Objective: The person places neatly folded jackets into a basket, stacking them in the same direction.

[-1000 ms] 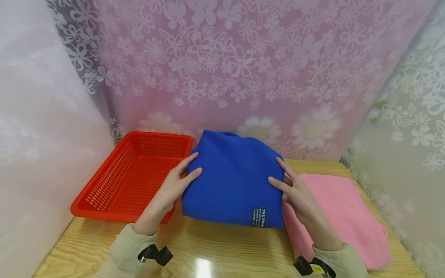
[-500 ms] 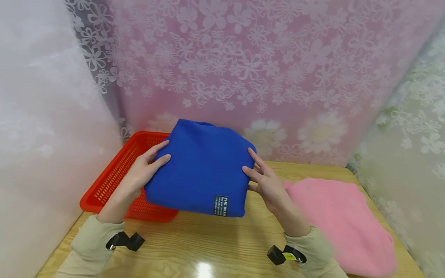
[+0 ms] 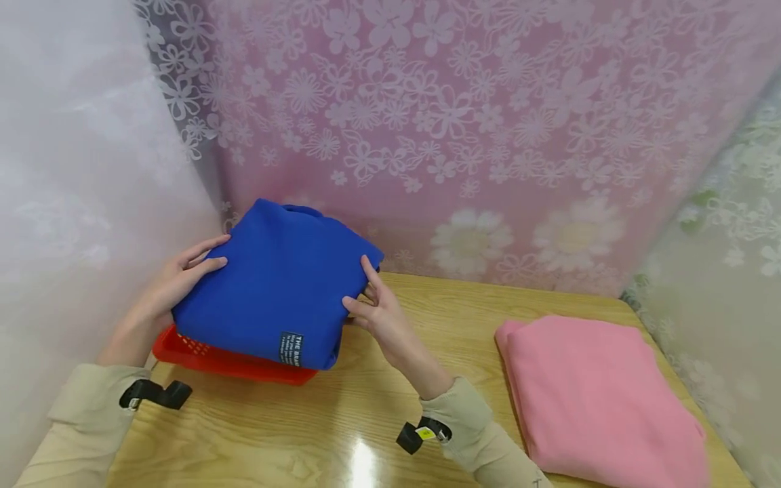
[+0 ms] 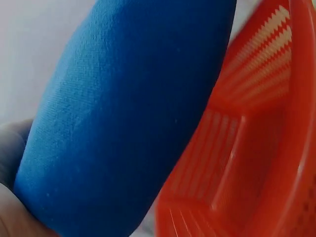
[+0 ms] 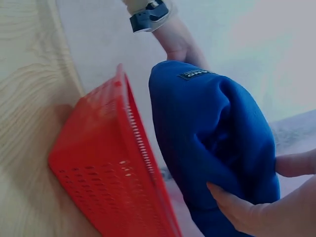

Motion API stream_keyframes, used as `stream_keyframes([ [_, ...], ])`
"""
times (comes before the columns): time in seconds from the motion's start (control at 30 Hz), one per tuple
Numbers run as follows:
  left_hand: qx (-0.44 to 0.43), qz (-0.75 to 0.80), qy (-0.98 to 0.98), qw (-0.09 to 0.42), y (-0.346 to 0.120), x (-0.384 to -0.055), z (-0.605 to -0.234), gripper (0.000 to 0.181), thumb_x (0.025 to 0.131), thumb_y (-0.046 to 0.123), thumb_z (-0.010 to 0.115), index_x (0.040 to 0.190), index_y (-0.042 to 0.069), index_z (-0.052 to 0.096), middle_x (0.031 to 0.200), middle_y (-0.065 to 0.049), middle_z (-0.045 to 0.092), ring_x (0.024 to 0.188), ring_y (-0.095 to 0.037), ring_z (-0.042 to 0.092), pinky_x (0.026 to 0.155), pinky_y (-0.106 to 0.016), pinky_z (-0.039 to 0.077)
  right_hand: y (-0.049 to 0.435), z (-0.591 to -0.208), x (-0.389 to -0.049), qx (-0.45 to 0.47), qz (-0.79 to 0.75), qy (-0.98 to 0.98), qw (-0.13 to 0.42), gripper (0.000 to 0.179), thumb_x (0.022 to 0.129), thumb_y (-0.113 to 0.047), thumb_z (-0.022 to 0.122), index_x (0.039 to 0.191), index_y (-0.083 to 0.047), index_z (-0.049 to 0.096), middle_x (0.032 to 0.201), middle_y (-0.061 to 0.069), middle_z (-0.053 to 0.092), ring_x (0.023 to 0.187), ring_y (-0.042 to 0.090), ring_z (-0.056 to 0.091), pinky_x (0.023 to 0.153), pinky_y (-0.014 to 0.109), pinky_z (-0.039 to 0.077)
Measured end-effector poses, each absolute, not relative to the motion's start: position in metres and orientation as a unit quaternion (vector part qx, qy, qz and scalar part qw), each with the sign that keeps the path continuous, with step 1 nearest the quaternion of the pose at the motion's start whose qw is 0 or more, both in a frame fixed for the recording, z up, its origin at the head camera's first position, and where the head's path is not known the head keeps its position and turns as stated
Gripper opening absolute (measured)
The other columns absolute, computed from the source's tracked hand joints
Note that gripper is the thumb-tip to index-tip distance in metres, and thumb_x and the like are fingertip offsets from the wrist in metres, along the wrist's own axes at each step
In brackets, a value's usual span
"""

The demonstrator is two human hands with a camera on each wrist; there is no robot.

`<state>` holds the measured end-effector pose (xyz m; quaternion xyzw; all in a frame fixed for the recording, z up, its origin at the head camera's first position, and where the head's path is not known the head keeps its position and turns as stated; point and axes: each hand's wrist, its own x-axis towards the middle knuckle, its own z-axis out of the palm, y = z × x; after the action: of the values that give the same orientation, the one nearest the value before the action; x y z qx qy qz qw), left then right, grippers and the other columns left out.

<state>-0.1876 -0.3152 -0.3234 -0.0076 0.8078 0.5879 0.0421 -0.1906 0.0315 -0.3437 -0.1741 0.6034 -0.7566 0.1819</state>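
Blue cloth: a folded, soft blue fabric garment [image 3: 274, 278], held up tilted over the bench's far left corner, above the basket and apart from its near rim.
Cloth label: dark rectangular tag with pale lettering [image 3: 291, 349], near the garment's lower edge.
Left grip [image 3: 177, 281]: clamped on the garment's left side, thumb on top.
Right grip [image 3: 386, 318]: clamped on its right side, thumb and fingers pinching the fold.
Basket: red perforated plastic basket [image 3: 234, 364], by the bench's left edge.
Pink cloth: folded pink fabric [image 3: 598, 400], along the right edge.
Bench: pale wood-grain bench [image 3: 439, 305].
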Motion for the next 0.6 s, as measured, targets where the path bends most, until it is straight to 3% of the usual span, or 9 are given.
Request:
stream_keyframes([
  [0.17,-0.017,0.585,0.809,0.057,-0.336,-0.197,-0.339,0.065,0.104,0.048,0.052,0.162,0.035,0.025,0.17,-0.013,-0.001,0.148,-0.055,0.016,0.112,-0.074,0.023,0.01,-0.36,-0.199,-0.163,-0.75,0.611,0.196,0.085,0.101,-0.004,0.058,0.164,-0.025,0.006,0.165,0.019,0.025,0.147,0.037,0.036,0.112,0.052,0.041],
  [0.4,-0.035,0.556,0.827,0.078,-0.348,-0.204,-0.366,0.069,0.103,0.051,0.053,0.162,0.029,0.026,0.17,-0.017,-0.001,0.148,-0.057,0.013,0.112,-0.074,0.021,-0.007,-0.38,-0.206,-0.138,-0.718,0.653,0.198,0.083,0.101,-0.008,0.061,0.164,-0.02,0.009,0.162,0.022,0.03,0.143,0.038,0.042,0.11,0.05,0.044],
  [0.53,-0.048,0.552,0.829,0.076,-0.352,-0.206,-0.372,0.069,0.104,0.05,0.051,0.162,0.025,0.026,0.169,-0.021,0.002,0.148,-0.056,0.013,0.112,-0.074,0.02,-0.012,-0.386,-0.211,-0.152,-0.691,0.684,0.177,0.082,0.1,-0.01,0.064,0.164,-0.019,0.014,0.16,0.022,0.034,0.133,0.036,0.055,0.101,0.044,0.053],
  [0.6,-0.054,0.551,0.83,0.071,-0.354,-0.207,-0.372,0.068,0.104,0.05,0.05,0.162,0.024,0.026,0.168,-0.024,0.004,0.147,-0.057,0.015,0.112,-0.074,0.021,-0.015,-0.388,-0.214,-0.159,-0.666,0.711,0.159,0.081,0.099,-0.013,0.067,0.163,-0.019,0.018,0.15,0.023,0.047,0.118,0.032,0.064,0.089,0.035,0.058],
])
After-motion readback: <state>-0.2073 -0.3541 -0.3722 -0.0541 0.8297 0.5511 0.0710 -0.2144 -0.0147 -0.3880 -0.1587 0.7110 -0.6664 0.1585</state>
